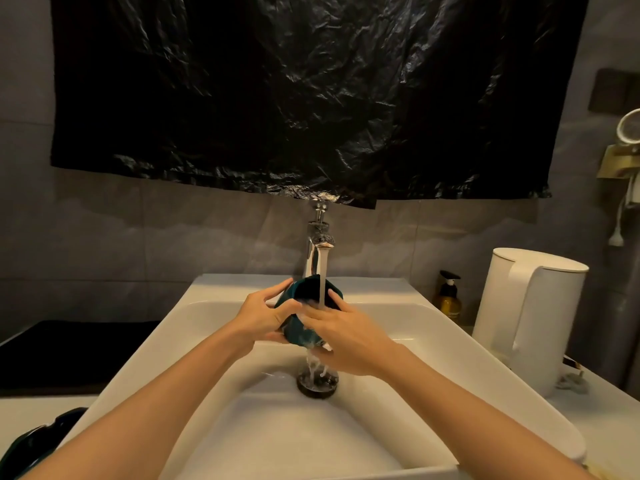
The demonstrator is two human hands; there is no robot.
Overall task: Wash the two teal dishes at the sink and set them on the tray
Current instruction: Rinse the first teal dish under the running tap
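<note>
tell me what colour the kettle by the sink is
White, handle included. The kettle stands right of the sink; the head view shows it.

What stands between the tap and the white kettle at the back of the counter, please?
In the head view, an amber pump bottle with a black top stands between the tap and the kettle.

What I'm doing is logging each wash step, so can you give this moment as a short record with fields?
stage: rinsing
teal dish: tilted under the stream, above the sink
left hand: grips the dish's left side
right hand: holds its right side, fingers over the rim, in the water
tap: running
second teal dish: on the counter at lower left, partly out of frame
kettle: white, right of the sink
</note>
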